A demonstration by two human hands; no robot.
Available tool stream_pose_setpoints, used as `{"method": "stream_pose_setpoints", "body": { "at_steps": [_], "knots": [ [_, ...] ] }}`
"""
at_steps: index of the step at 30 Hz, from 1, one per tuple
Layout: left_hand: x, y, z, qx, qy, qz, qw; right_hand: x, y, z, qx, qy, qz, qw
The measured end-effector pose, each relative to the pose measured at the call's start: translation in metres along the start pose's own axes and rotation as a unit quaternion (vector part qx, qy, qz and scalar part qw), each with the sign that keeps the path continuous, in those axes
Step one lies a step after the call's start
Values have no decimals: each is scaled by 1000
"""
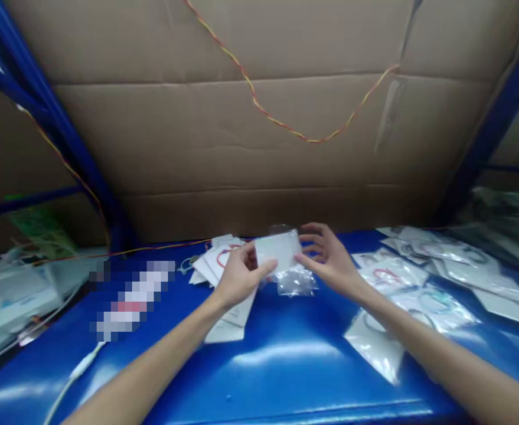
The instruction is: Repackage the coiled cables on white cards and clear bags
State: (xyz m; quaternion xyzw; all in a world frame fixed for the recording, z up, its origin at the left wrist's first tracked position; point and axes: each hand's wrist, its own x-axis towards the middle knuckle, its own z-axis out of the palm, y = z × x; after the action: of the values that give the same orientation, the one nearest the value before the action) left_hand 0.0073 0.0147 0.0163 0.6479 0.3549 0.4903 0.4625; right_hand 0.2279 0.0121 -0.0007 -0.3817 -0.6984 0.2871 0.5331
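My left hand (241, 273) grips a white card (280, 251) between thumb and fingers. Clear plastic shows past the card's top and right edges, so it seems to be in a plastic bag. My right hand (327, 260) is at the card's right edge, its fingers apart and curved; the thumb tip is at the plastic, but whether it touches is unclear. Just below, crinkled clear plastic bags (297, 283) lie on the blue surface. Beside my left hand is a pile of white cards (210, 264), one bearing a red cord loop.
Bagged cards with cord loops (418, 304) are spread over the right side of the blue tabletop (286, 366). A pixelated object with a white cable (80, 363) is at left, near a white box (26, 298). Cardboard (259, 165) stands behind, crossed by a red-yellow twisted wire (315, 141).
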Motion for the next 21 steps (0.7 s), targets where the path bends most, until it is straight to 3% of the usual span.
{"method": "stream_pose_setpoints", "body": {
  "at_steps": [2,6,10,14,17,21],
  "knots": [
    [1,-3,2,-18,15,1,1000,-2,-2,-3,-107,-23,-95,989],
    [4,-7,4,-121,43,-43,991,-7,-12,-8,-238,-109,-249,932],
    [5,-4,2,-128,48,-101,985,-11,-16,-6,-305,-77,-304,899],
    [3,0,0,-110,30,-101,988,-10,-15,-3,-349,-144,-369,849],
    [1,0,1,-101,5,-116,988,-8,-15,-3,-323,-119,-390,854],
    [-1,-4,6,-76,-30,-135,987,-7,-16,-4,-243,-75,-303,918]
  ]
}}
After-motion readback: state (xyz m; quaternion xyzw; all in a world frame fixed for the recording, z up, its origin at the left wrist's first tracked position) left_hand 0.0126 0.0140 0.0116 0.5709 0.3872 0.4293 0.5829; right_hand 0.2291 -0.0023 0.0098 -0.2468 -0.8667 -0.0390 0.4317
